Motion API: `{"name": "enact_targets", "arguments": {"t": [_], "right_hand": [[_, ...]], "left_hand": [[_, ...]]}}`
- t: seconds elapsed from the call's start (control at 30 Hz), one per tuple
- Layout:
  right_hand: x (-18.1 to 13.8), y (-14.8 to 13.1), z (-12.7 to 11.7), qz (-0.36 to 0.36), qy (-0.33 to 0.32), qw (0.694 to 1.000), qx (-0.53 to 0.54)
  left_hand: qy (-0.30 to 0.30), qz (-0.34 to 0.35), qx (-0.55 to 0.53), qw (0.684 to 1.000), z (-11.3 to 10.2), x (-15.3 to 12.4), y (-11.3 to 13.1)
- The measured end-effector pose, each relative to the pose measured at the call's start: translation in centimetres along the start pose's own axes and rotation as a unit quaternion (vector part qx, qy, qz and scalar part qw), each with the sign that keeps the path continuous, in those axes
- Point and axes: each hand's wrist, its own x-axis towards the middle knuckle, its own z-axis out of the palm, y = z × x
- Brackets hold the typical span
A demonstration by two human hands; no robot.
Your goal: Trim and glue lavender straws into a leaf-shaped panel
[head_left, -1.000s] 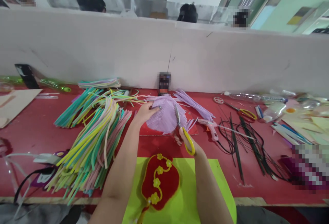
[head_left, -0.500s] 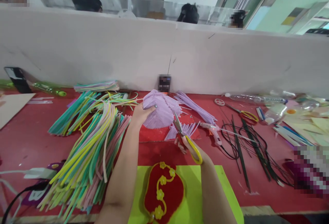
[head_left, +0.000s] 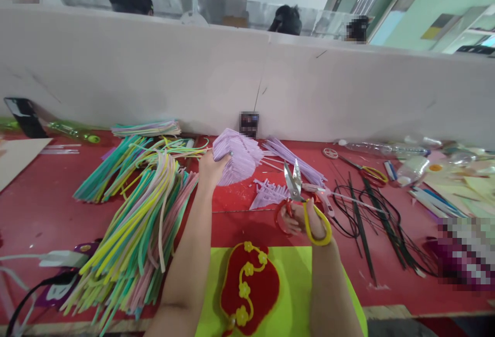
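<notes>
My left hand grips the left edge of a lilac fan-like piece made of many pipe cleaners laid side by side. In my right hand is a pair of scissors with one red and one yellow handle, its blades spread and apart from the lilac piece. Lilac offcuts lie on a red sheet between my hands. Behind them rests a bundle of lilac pipe cleaners.
Coloured pipe cleaners heap on the left. To the right lie a glue gun with black cable, another pair of scissors and plastic bottles. A white partition stands behind; people's heads show beyond it.
The scissors have moved right, away from the lilac piece, and their blades have spread wider. My left hand has lifted the piece slightly up and left.
</notes>
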Motion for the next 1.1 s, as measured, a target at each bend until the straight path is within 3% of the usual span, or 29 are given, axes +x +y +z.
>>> {"name": "enact_targets", "arguments": {"t": [0.17,0.3,0.4,0.57,0.7,0.77,0.87,0.97,1.03,1.1], "right_hand": [[2.4,0.7,3.7,-0.039,0.039,0.981,0.188],[3.1,0.8,5.4,-0.132,0.123,0.917,0.355],[2.8,0.7,4.8,-0.175,0.116,0.868,0.450],[1.4,0.1,2.0,-0.251,0.032,0.800,0.544],[0.4,-0.4,0.2,-0.316,0.037,0.745,0.586],[0.1,-0.5,-0.1,-0.328,0.073,0.764,0.551],[0.2,-0.8,0.1,-0.282,0.141,0.859,0.402],[0.9,-1.3,0.8,-0.206,0.155,0.943,0.211],[1.8,-1.7,1.3,-0.176,0.148,0.969,0.095],[2.7,-1.7,1.7,-0.162,0.153,0.975,0.001]], "left_hand": [[-0.024,0.046,0.142,0.989,-0.2,-0.1,0.2],[-0.031,0.062,0.193,0.979,-0.4,-0.3,0.4],[-0.029,0.052,0.195,0.979,-0.5,-0.3,0.5],[-0.027,0.061,0.175,0.982,-0.3,-0.3,0.2],[-0.029,0.060,0.171,0.983,-0.2,-0.4,0.2],[-0.037,0.058,0.170,0.983,-0.2,-0.3,0.3],[-0.049,0.045,0.140,0.988,-0.2,-0.1,0.0],[-0.087,0.006,0.015,0.996,-0.3,0.3,-0.8],[-0.118,-0.028,-0.079,0.990,-0.2,0.5,-1.4],[-0.134,-0.057,-0.123,0.982,-0.1,0.7,-1.9]]}}
